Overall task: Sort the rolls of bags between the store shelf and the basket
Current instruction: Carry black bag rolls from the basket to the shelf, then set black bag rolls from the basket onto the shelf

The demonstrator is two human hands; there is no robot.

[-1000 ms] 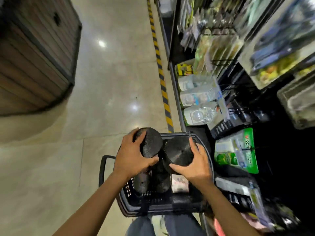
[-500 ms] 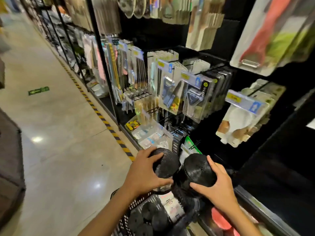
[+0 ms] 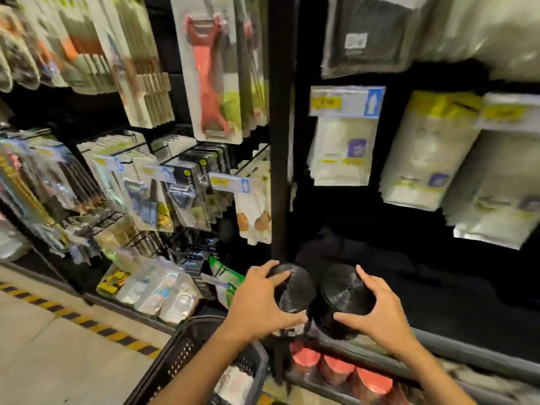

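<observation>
Both arms reach forward from the near edge toward the dark shelf (image 3: 438, 287). The left hand (image 3: 260, 305) grips a black roll (image 3: 295, 290) from its left side, thumb under the near edge and fingers spread over the top. The right hand (image 3: 380, 311) holds a second black roll (image 3: 342, 299) the same way from the right. The two rolls sit side by side, touching or nearly so, held up in front of the shelf's dark opening, just above its front rail.

The basket (image 3: 187, 355) lies below the left forearm, cut off by the bottom edge; a white packet shows inside it, and whether more rolls lie there cannot be told. Red-topped rolls (image 3: 336, 366) stand on the lower shelf under the right wrist, partly hidden. The hanging packets are blurred, their labels unreadable, and the shelf interior is too dark to make out.

Half a second ago the hands held the same two rolls lower and further left, over the basket; the view has since swung right, and the rolls now face the dark bay past the black upright post (image 3: 279, 127).
</observation>
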